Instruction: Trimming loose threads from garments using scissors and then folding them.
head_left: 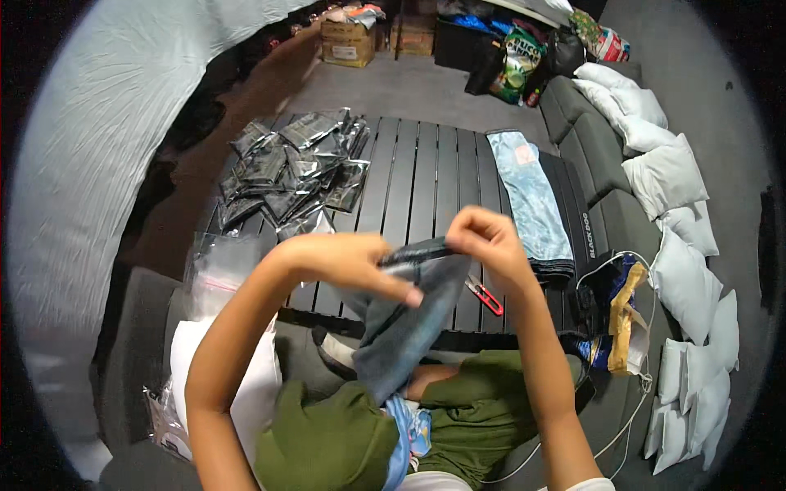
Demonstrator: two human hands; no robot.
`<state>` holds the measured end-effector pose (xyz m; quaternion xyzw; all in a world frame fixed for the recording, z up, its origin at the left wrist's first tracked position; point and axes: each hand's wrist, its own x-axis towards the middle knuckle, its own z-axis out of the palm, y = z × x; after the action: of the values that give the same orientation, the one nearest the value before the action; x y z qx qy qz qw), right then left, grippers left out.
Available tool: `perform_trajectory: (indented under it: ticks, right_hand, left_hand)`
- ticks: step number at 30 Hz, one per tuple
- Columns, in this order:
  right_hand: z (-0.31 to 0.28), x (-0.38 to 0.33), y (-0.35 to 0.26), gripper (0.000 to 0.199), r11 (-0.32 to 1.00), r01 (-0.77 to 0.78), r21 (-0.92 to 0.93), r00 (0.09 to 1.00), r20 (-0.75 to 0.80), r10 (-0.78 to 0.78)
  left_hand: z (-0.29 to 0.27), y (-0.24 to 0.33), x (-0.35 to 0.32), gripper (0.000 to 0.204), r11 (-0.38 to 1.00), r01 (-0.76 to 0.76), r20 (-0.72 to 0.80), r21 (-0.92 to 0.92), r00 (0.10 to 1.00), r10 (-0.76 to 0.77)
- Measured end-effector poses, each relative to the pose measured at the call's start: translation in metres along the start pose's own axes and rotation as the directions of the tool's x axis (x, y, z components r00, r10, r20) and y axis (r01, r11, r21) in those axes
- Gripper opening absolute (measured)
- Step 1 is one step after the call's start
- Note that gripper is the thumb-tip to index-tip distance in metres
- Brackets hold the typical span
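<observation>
A thin blue-grey cloth piece [409,327] with a dark band along its top edge hangs between my hands, above the near edge of the slatted table. My left hand [352,263] grips the left part of the band, its thumb stretched over the front and its other fingers mostly hidden by the cloth. At the band's right end, my right hand [490,244] pinches the edge between thumb and fingers. The cloth's lower end reaches down to my lap. Red-handled thread snips [485,296] lie on the table just below my right hand.
Several black items in clear plastic bags [299,168] are heaped on the table's [401,176] left half. On its right lies a light-blue cloth piece [532,196]. White pillows [692,278] line the right side. A white cable [643,385] runs beside a blue-and-yellow bag [626,319].
</observation>
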<state>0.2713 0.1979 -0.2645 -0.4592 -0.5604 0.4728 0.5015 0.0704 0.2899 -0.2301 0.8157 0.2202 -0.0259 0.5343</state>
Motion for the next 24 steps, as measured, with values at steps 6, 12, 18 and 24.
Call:
perform_trajectory:
  ticks: [6, 12, 18, 24]
  right_hand:
    - [-0.02, 0.024, 0.044, 0.064, 0.957, 0.065, 0.283, 0.998, -0.007, -0.066]
    - [-0.026, -0.047, 0.12, 0.086, 0.904, -0.328, 0.273, 0.877, 0.443, 0.185]
    - [-0.084, -0.033, 0.086, 0.045, 0.888, -0.452, 0.079, 0.861, 0.299, 0.412]
    - [-0.133, -0.037, 0.117, 0.027, 0.887, -0.39, -0.248, 0.725, -0.677, 0.129]
  left_hand:
    - [-0.029, 0.008, 0.037, 0.05, 0.95, 0.001, 0.042, -0.314, 0.999, 0.012]
    - [-0.048, 0.042, 0.052, 0.04, 0.72, -0.197, -0.294, -0.665, 0.956, -0.01]
    - [-0.044, -0.012, -0.009, 0.037, 0.426, -0.589, -0.709, -0.687, 0.672, -0.214]
    - [-0.029, -0.169, -0.018, 0.032, 0.502, -0.282, -0.546, -0.818, 0.654, -0.523]
